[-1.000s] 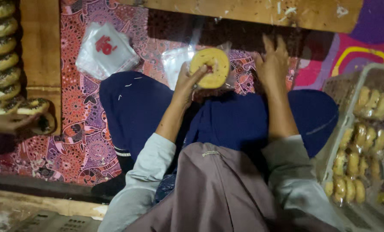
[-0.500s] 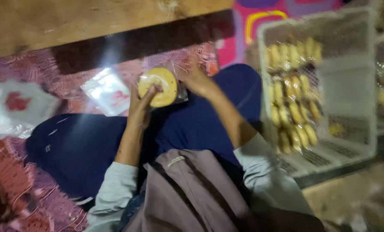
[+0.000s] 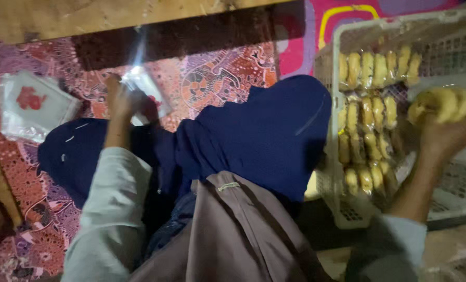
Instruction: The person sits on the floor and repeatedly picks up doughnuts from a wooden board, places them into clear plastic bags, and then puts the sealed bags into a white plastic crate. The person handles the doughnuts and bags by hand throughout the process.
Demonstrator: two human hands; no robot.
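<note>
My right hand grips a round yellow pastry and holds it over a white plastic crate at the right. Inside the crate stand rows of wrapped yellow pastries. My left hand rests on clear plastic bags lying on the patterned mat beyond my knee. Whether its fingers pinch a bag is blurred. My legs in dark blue cloth lie between the two hands.
A second pile of clear bags with a red print lies at the left on the red patterned mat. A low wooden board runs across the top. A pink mat shows at upper right.
My right hand has carried the yellow pastry from in front of me over to the crate at the right. My left hand has let go of it and dropped onto the bags. The view swung right.
</note>
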